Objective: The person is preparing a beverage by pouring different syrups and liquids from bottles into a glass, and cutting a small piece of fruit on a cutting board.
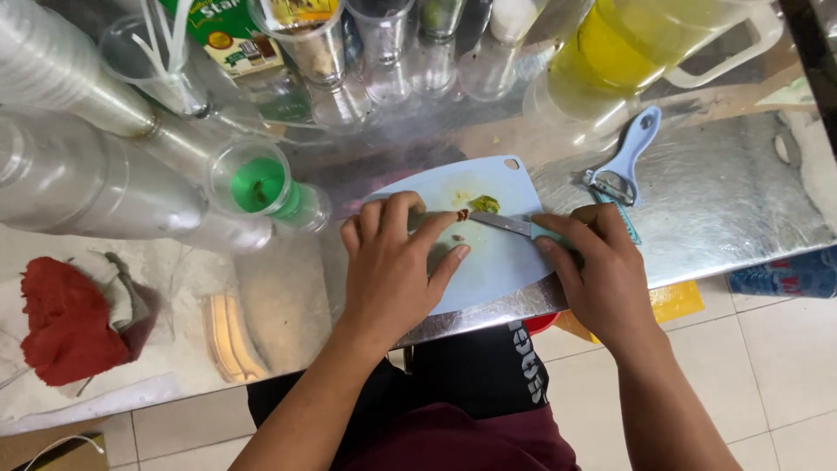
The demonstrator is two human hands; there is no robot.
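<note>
Head view shows the right hand (602, 270) fingers closed round a light, stiff knife (514, 227) by its handle, blade over the cutting board (497, 262), while the left hand (392, 262) pins a small, probably slippery scrap, fingers bent.

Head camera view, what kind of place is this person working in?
Probably a drink or juice stall's prep counter: stacked clear plastic cups lie along a steel counter, a jug of yellow liquid stands behind, and both hands work with a knife on a cutting board.
</note>
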